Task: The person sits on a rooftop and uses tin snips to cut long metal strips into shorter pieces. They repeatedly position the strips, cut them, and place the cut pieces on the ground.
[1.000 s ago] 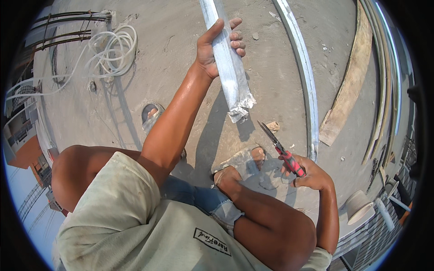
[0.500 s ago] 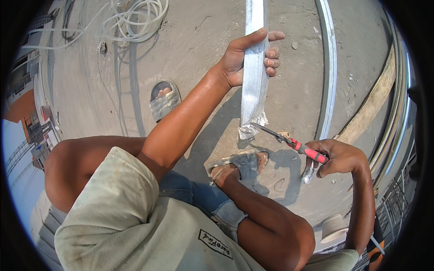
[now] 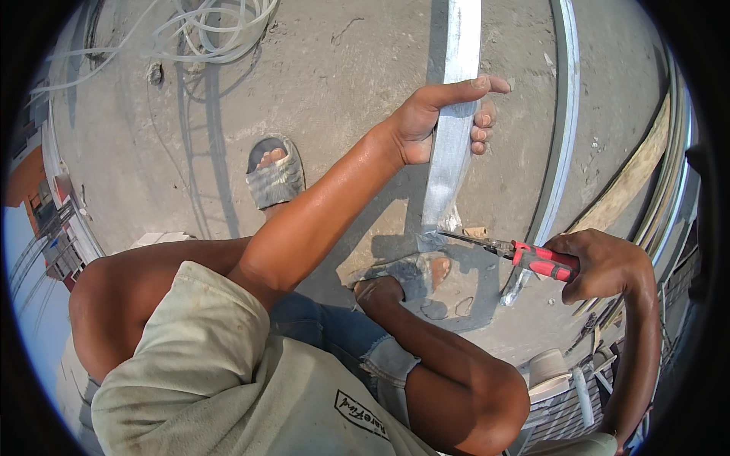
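My left hand is wrapped round a silvery metal channel, thumb across its upper face and forefinger stretched out. The channel runs from the top edge down toward my feet, and its near end looks bent and ragged. In my right hand is a pair of tin snips with red and black handles, gripped at their rear. The narrow dark blades point left and meet the channel's near end; whether metal lies between them I cannot tell.
A second metal channel lies on the dusty floor to the right, beside a wooden plank and long thin pipes. Clear hose is coiled at the far left. My sandalled feet rest near the channel's end. A pale bucket-like object stands lower right.
The held channel and my left hand have shifted right and slightly down. My right hand has also moved right with the snips, whose handles now stand further apart.
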Demonstrator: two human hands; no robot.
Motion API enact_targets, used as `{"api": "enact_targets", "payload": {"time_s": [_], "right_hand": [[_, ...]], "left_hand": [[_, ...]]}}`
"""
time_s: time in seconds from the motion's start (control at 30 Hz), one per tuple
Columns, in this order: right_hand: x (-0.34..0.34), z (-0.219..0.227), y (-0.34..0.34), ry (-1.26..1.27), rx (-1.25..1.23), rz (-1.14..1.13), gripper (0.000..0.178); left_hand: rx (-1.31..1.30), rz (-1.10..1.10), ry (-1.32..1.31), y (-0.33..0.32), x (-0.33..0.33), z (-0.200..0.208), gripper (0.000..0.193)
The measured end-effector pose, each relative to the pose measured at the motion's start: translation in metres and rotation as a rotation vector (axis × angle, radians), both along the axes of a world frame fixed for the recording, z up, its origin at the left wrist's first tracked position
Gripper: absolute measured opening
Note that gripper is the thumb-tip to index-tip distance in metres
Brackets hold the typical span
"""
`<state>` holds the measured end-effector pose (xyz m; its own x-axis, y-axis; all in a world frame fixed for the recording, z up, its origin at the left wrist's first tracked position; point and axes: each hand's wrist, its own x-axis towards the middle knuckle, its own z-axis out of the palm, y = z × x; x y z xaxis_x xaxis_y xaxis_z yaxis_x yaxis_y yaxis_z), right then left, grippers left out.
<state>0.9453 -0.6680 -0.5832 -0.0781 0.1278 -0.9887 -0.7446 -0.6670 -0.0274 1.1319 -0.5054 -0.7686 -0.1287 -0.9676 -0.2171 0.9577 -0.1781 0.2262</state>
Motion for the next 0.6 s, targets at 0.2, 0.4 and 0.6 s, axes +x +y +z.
{"api": "enact_targets", "payload": {"time_s": [0.2, 0.4, 0.6], "right_hand": [[-0.001, 0.017, 0.027, -0.385, -0.235, 0.267, 0.073], [-0.003, 0.031, 0.038, -0.523, -0.317, 0.401, 0.077], [-0.006, 0.011, 0.019, -0.023, 0.115, -0.068, 0.089]], "left_hand": [[0.068, -0.008, -0.055, 0.002, 0.003, -0.004, 0.051], [0.103, -0.016, -0.092, 0.0, 0.0, -0.007, 0.052], [-0.092, 0.011, 0.196, 0.0, 0.002, -0.011, 0.057]]}}
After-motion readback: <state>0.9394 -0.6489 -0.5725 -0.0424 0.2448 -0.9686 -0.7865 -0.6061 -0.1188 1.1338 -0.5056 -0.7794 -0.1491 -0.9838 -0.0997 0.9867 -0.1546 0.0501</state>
